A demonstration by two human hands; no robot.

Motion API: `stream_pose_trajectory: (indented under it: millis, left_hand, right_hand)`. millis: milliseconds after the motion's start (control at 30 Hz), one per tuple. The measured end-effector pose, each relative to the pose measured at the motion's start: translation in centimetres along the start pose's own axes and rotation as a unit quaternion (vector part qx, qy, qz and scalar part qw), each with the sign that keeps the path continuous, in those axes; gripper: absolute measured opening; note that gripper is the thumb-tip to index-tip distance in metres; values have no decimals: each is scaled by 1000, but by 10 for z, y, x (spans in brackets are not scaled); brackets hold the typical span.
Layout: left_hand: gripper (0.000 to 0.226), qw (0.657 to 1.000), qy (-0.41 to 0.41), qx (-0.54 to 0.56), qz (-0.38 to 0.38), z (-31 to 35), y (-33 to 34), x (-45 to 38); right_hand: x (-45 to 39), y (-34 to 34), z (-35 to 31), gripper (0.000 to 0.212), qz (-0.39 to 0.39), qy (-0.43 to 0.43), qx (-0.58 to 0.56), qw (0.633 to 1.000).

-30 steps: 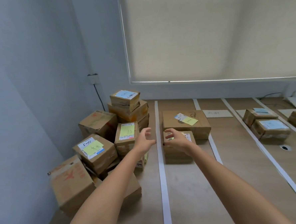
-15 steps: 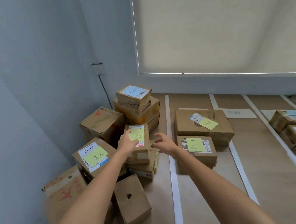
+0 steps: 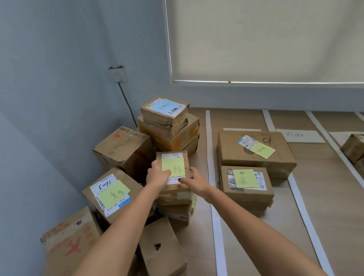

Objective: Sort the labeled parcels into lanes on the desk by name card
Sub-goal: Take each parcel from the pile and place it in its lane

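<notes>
On taped counter (image 3: pixel 242 230), small stiff parcel (image 3: pixel 175 176), probably light, clasped at both sides by left hand (image 3: pixel 157 175) and right hand (image 3: pixel 195 183), fingers curled round edges.

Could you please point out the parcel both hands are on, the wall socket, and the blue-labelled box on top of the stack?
Held parcel (image 3: pixel 175 167): head view, yellow note.
Wall socket (image 3: pixel 117 74): head view, faceplate.
Blue-labelled box (image 3: pixel 164 109): head view, blue label.

There is just the one view — a wide-angle camera on the person's head, looking forward and down over both outstretched forearms at the desk (image 3: pixel 258 250). It sits close above the near boxes (image 3: pixel 162 250) and faces the room's corner, with the wall (image 3: pixel 47 103) at left and the window blind (image 3: pixel 276 29) ahead — straight edges bow toward the frame's borders.
</notes>
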State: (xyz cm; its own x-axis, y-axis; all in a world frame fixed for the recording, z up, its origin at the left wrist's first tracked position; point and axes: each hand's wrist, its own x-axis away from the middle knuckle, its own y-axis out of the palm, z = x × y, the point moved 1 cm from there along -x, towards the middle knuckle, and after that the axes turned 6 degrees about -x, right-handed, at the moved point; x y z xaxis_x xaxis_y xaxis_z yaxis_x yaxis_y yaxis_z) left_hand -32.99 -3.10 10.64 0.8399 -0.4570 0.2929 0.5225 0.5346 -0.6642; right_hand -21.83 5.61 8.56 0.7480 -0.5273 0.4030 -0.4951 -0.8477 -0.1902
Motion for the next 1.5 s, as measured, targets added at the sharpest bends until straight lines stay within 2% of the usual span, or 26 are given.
stream_pose_trajectory:
  millis: [267,367,533,667,767,867,1133,1300,1500]
  left_hand:
    - [59,998,42,36,4,39,27,49]
    - [63,998,49,39,-8,58,46,73]
    - [58,995,44,82,-46,81,88,110]
    - [53,984,89,113,-109,104,141,152]
    - [59,979,98,132,-123,131,189,187]
    - [61,975,103,152,-124,162,242,227]
    - [61,968,96,185,-139,231,375,320]
    - [68,965,89,186,-162,259,424,354]
    - [70,951,86,206,-214,287,484,371]
  right_hand:
    - [54,-46,16,62,77,-17,-37,996]
    - [78,-71,24,60,142,-33,-56,988]
    - [122,-122,46,49,203,-55,-67,975]
    - [165,-176,74,51,237,-45,-90,966]
    - [197,-227,98,53,254,-50,-102,961]
    - [231,-285,125,45,264,-77,-119,954]
    - [305,-433,197,40,225,-70,-107,966]
    - [324,-488,222,36,232,-68,-115,963]
    - [337,-543,257,35,277,-76,-122,950]
